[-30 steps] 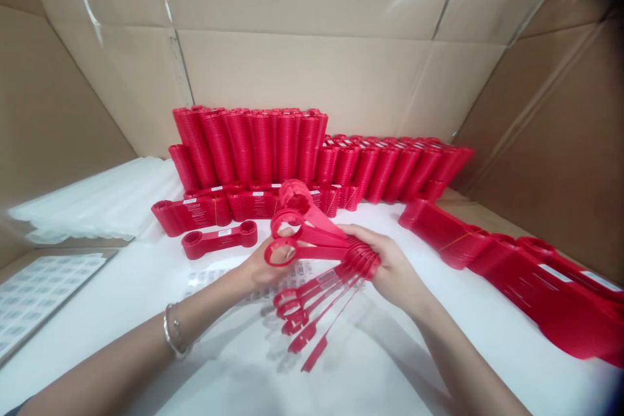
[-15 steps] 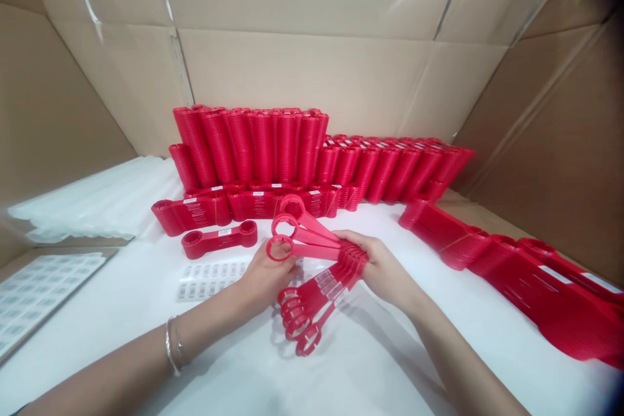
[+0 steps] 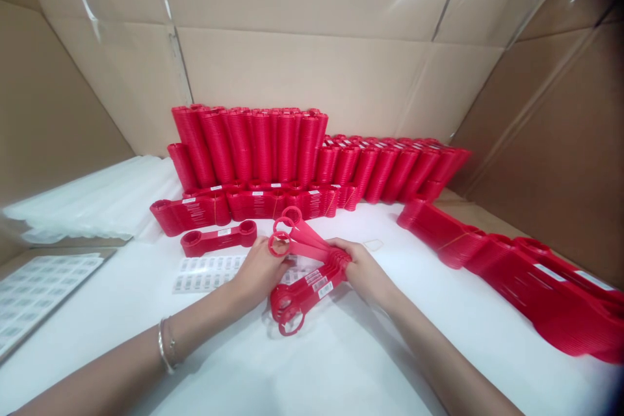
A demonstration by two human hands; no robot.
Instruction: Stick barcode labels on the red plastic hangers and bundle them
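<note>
My right hand (image 3: 364, 271) is closed round the gathered right ends of a fanned bunch of flat red plastic pieces with a ring at each end. The lower pieces (image 3: 303, 292) carry white printed labels and lie nearly stacked. Three upper pieces (image 3: 312, 248) spread apart, with no labels showing on them. My left hand (image 3: 260, 273) is closed at the left ring of the lowest of these three; its fingertips are partly hidden behind the pieces. Under my left hand lies a sheet of labels (image 3: 207, 273) on the white table.
A short red stack (image 3: 219, 238) sits just beyond my left hand. Tall red stacks (image 3: 263, 143) line the back, before a cardboard wall (image 3: 312, 65). More banded red stacks (image 3: 507, 266) run along the right. Clear plastic bags (image 3: 97, 198) and another label sheet (image 3: 43, 292) lie left.
Both hands have shifted slightly left with the red pieces. The labelled pieces have swung up and closed together, and the fanned upper rings sit a little lower. A rubber band now shows on the table.
</note>
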